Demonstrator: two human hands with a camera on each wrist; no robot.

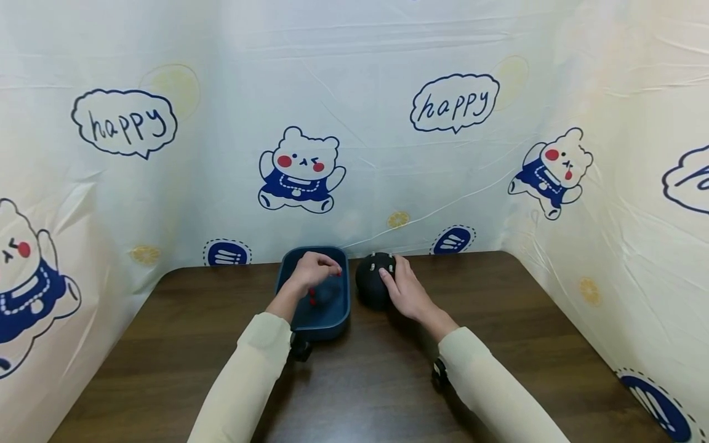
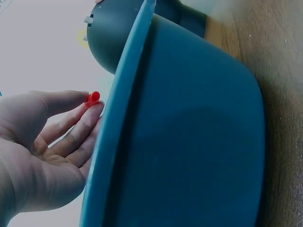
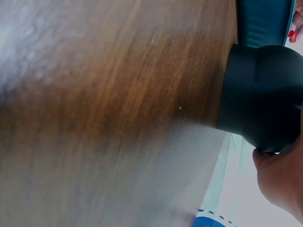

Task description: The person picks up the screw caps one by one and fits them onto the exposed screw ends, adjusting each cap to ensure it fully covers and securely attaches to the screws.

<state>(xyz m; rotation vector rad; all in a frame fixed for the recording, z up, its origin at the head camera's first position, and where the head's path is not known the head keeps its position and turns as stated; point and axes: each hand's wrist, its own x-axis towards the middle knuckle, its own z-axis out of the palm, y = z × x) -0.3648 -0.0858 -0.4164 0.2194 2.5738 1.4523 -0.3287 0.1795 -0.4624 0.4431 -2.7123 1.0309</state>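
Note:
In the head view my left hand (image 1: 311, 271) is over the blue plastic bin (image 1: 322, 333). Its thumb and fingertips pinch a small red cap (image 2: 95, 97), round and hollow-looking at the end in the left wrist view. A few more red pieces (image 1: 312, 300) lie on the bin's floor. To the right of the bin stands a black dome-shaped piece (image 1: 370, 284) on a flat base, with several threaded metal studs (image 2: 88, 20) sticking out of it. My right hand (image 1: 411, 293) grips its right side, thumb nearer me and fingers on the far side.
Bin and dome stand near the far edge of a brown wood-grain table (image 1: 365, 381). Behind and at both sides hangs a pale printed curtain (image 1: 376, 172). Dark wrist cameras (image 1: 301, 347) sit under both sleeves.

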